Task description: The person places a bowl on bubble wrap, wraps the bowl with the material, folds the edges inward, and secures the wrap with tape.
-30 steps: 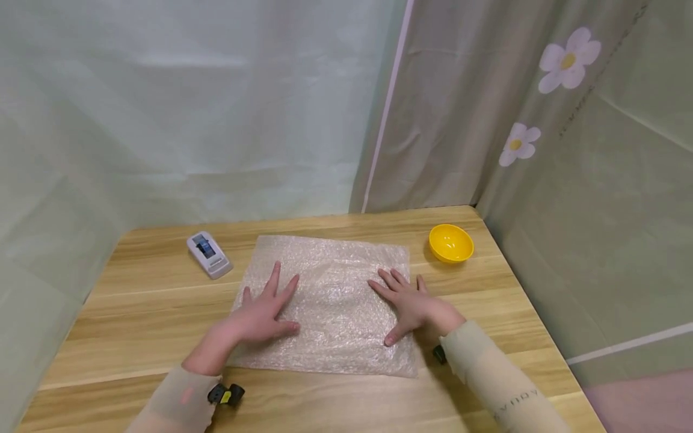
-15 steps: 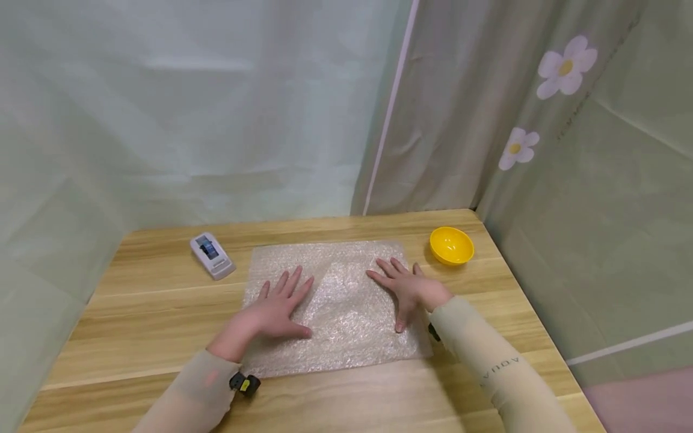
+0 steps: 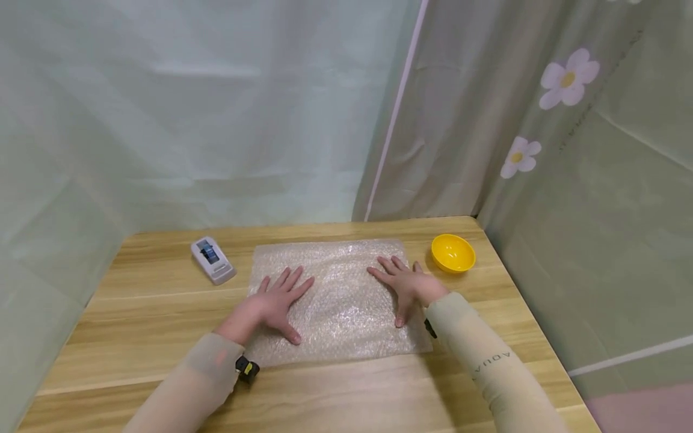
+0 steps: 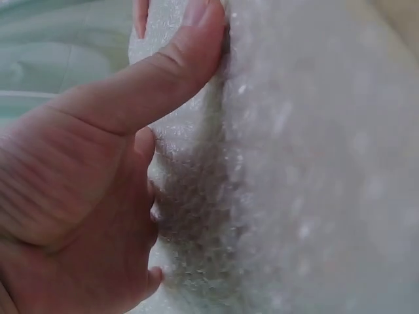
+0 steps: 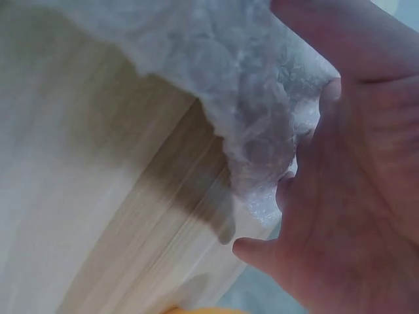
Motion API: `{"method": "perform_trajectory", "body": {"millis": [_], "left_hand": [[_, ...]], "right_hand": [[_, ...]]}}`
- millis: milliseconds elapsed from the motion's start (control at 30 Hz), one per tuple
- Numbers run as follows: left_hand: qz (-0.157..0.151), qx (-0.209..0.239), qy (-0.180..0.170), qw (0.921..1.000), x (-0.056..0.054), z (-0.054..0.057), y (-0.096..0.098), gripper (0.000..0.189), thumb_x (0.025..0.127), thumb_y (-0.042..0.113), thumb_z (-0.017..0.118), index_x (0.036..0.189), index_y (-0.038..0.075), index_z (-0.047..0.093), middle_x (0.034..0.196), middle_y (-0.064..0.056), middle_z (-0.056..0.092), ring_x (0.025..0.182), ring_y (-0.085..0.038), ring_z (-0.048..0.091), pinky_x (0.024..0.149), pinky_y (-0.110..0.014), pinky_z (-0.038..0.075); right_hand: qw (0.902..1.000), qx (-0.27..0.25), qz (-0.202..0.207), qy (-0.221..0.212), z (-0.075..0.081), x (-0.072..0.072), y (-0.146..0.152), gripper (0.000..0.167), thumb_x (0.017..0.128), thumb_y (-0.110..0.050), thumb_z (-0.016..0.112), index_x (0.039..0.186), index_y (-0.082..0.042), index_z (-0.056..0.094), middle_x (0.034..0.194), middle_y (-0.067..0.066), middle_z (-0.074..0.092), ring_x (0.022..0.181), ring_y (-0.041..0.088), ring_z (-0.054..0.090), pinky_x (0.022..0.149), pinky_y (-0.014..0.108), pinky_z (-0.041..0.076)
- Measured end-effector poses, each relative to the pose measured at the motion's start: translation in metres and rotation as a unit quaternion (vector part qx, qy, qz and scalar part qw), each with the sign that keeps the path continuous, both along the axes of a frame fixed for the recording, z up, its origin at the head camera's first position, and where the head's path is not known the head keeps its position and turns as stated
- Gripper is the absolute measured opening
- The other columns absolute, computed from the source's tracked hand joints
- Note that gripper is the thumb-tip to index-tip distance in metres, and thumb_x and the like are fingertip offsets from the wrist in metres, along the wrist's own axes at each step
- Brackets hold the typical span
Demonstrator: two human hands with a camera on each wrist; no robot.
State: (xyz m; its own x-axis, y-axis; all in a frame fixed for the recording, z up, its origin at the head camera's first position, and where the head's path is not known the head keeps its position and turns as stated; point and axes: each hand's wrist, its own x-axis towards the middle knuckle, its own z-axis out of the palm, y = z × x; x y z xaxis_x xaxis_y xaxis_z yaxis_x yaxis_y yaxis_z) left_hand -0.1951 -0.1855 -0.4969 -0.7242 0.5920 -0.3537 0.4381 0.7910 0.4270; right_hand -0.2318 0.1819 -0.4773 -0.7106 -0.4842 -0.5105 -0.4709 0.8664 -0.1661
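A sheet of clear bubble wrap (image 3: 341, 313) lies flat on the wooden table, slightly wrinkled and shiny. On its left part rests my left hand (image 3: 276, 305), fingers spread and fairly straight. My right hand (image 3: 403, 285) touches the right part with fingers splayed, the little finger reaching past the sheet's edge. In the left wrist view, the thumb and fingertips of the left hand (image 4: 98, 176) meet the bubbly surface of the bubble wrap (image 4: 281, 163). The right wrist view has the right hand (image 5: 347, 170) at the crinkled edge of the bubble wrap (image 5: 222, 72), palm lifted.
A yellow bowl (image 3: 453, 253) stands at the back right of the wooden table (image 3: 135, 337). At the back left lies a white and grey handheld device (image 3: 213, 260) with a dark picture on its front. Curtains (image 3: 243, 120) hang behind and at both sides.
Both hands have shifted a little to the right and away on the left side, and the bubble wrap has turned slightly and slid with them. The bowl and device stay put.
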Motion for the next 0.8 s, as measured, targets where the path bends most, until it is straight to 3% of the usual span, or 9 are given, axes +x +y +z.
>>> {"method": "perform_trajectory", "body": {"millis": [167, 300, 467, 600, 700, 800], "left_hand": [[0.012, 0.018, -0.001, 0.9998, -0.007, -0.014, -0.001, 0.149, 0.058, 0.06, 0.1, 0.174, 0.02, 0.013, 0.178, -0.019, -0.012, 0.16, -0.048, -0.014, 0.116, -0.079, -0.014], [0.016, 0.021, -0.002, 0.9997, -0.006, -0.017, -0.002, 0.149, 0.058, 0.058, 0.1, 0.174, 0.021, 0.014, 0.178, -0.017, -0.012, 0.161, -0.047, -0.014, 0.116, -0.079, -0.015], [0.021, 0.01, -0.002, 0.9997, 0.007, 0.002, 0.002, 0.144, 0.061, 0.05, 0.101, 0.173, 0.016, 0.018, 0.177, -0.023, -0.009, 0.16, -0.051, -0.012, 0.118, -0.077, -0.013], [-0.004, -0.004, 0.015, 0.9999, 0.014, 0.009, 0.003, 0.143, 0.062, 0.051, 0.1, 0.173, 0.014, 0.018, 0.177, -0.024, -0.009, 0.16, -0.052, -0.011, 0.12, -0.076, -0.01], [-0.021, 0.006, 0.01, 0.9997, 0.014, 0.004, 0.002, 0.144, 0.062, 0.053, 0.1, 0.173, 0.013, 0.017, 0.177, -0.024, -0.01, 0.159, -0.052, -0.012, 0.119, -0.077, -0.011], [-0.017, 0.021, 0.001, 0.9996, 0.012, -0.008, -0.003, 0.147, 0.059, 0.056, 0.1, 0.173, 0.018, 0.015, 0.177, -0.02, -0.015, 0.159, -0.05, -0.016, 0.118, -0.076, -0.016]], "right_hand": [[0.999, -0.034, -0.017, -0.023, -0.004, -0.004, 0.004, 0.15, 0.061, -0.041, 0.102, 0.173, -0.036, 0.003, 0.178, 0.003, -0.019, 0.163, 0.037, -0.015, 0.12, 0.08, 0.001], [0.9978, -0.049, -0.023, -0.039, -0.006, -0.004, 0.005, 0.149, 0.061, -0.041, 0.101, 0.173, -0.036, 0.002, 0.178, 0.003, -0.022, 0.162, 0.036, -0.019, 0.12, 0.079, -0.004], [0.9975, -0.058, -0.01, -0.041, -0.009, -0.001, 0.01, 0.149, 0.063, -0.041, 0.101, 0.174, -0.034, 0.002, 0.177, 0.004, -0.024, 0.162, 0.038, -0.019, 0.12, 0.078, -0.007], [0.997, -0.065, -0.004, -0.042, -0.011, 0.0, 0.015, 0.151, 0.062, -0.04, 0.102, 0.174, -0.032, 0.001, 0.176, 0.005, -0.025, 0.161, 0.038, -0.021, 0.12, 0.078, -0.007], [0.9959, -0.078, -0.002, -0.046, -0.012, -0.001, 0.018, 0.151, 0.062, -0.039, 0.102, 0.174, -0.032, 0.001, 0.176, 0.005, -0.026, 0.161, 0.038, -0.022, 0.12, 0.078, -0.008], [0.9934, -0.103, 0.009, -0.049, -0.012, -0.003, 0.021, 0.149, 0.063, -0.042, 0.102, 0.174, -0.029, 0.004, 0.177, 0.008, -0.023, 0.161, 0.041, -0.021, 0.119, 0.079, -0.008]]}}
